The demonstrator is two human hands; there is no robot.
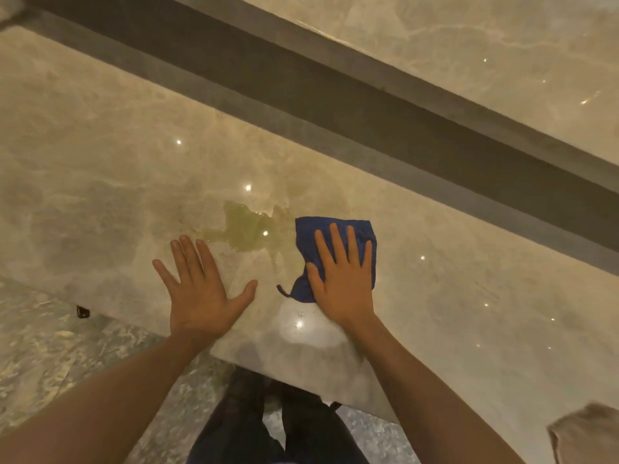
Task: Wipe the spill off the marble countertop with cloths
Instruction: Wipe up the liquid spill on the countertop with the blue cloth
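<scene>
A yellow-green spill lies on the beige marble countertop, near its front edge. Just right of the puddle lies a blue cloth, flat on the marble. My right hand presses flat on the cloth's lower half, fingers spread. My left hand rests flat on the bare marble, fingers spread, its fingertips close to the puddle's lower left edge. It holds nothing.
A dark recessed channel runs diagonally behind the spill, with more marble beyond. A beige cloth lies at the lower right corner. The counter's front edge is just under my wrists, with speckled floor below.
</scene>
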